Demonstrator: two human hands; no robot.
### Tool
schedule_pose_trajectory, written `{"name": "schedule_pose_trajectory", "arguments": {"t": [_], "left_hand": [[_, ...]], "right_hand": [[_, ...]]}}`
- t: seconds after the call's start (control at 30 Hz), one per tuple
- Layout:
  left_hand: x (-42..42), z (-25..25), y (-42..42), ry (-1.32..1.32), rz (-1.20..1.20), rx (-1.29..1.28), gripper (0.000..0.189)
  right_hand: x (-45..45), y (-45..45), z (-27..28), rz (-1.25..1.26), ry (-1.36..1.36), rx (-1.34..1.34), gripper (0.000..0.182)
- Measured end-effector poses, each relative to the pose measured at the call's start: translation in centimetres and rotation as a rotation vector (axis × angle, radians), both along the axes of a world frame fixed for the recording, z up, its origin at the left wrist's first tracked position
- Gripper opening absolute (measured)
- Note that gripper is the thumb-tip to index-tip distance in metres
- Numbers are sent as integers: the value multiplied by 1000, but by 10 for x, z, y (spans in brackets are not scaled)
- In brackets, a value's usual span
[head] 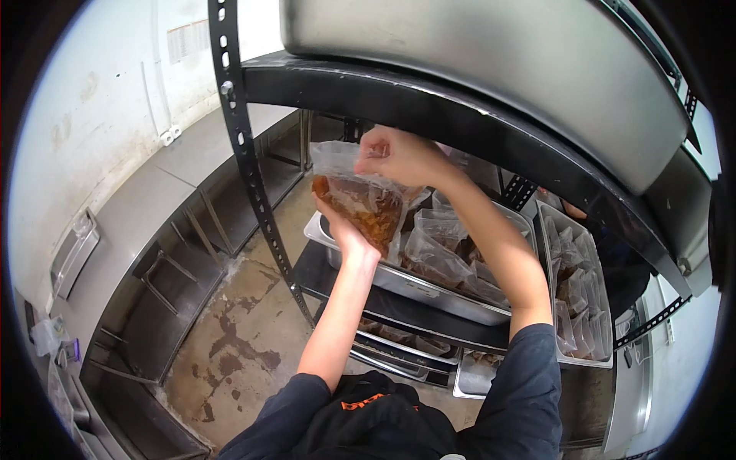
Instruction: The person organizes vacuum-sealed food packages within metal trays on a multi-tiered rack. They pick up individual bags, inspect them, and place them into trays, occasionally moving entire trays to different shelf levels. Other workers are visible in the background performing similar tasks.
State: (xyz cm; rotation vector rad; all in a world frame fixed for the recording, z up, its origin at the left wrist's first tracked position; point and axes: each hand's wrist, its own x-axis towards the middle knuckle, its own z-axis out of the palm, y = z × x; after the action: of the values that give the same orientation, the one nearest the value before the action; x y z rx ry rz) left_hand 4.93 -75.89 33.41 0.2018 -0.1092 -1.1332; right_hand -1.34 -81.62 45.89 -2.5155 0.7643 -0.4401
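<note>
A clear plastic bag (368, 213) of orange-brown food in liquid is held up above a steel pan. My left hand (345, 233) cups the bag from below and from its left side. At its top, my right hand (397, 156) has its fingers curled together against the clear upper film. Behind and beneath the bag sits the deep stainless steel pan (425, 292) on a black shelf. Several similar filled bags (434, 247) lie in that pan, partly hidden by my right forearm.
A black slotted-steel upright (253, 155) rises left of my hands. Overhead, a black shelf beam (368, 86) carries a large steel container (489, 75). Another pan (604, 351) of bags stands at right. Lower shelves hold a steel tray (402, 345). A steel counter (138, 213) lines the left wall.
</note>
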Motion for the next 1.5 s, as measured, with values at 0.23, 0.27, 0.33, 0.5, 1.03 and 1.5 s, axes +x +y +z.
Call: {"name": "schedule_pose_trajectory", "arguments": {"t": [0.23,0.27,0.33,0.5,1.03,1.5], "left_hand": [[1,3,9,-107,119,-76,71],[-3,-1,8,-133,109,-69,74],[-7,0,12,-126,41,-119,76],[-3,-10,3,-85,16,-138,76],[55,-25,25,-605,361,201,61],[48,-30,16,-614,331,225,48]], "right_hand": [[5,-7,0,59,-126,-25,19],[5,-8,0,45,-126,-35,19],[5,-5,2,45,-103,-59,19],[6,8,3,15,-45,-175,19],[-10,-111,-55,-236,-159,-231,16],[-18,-126,-176,-101,120,-178,26]]}}
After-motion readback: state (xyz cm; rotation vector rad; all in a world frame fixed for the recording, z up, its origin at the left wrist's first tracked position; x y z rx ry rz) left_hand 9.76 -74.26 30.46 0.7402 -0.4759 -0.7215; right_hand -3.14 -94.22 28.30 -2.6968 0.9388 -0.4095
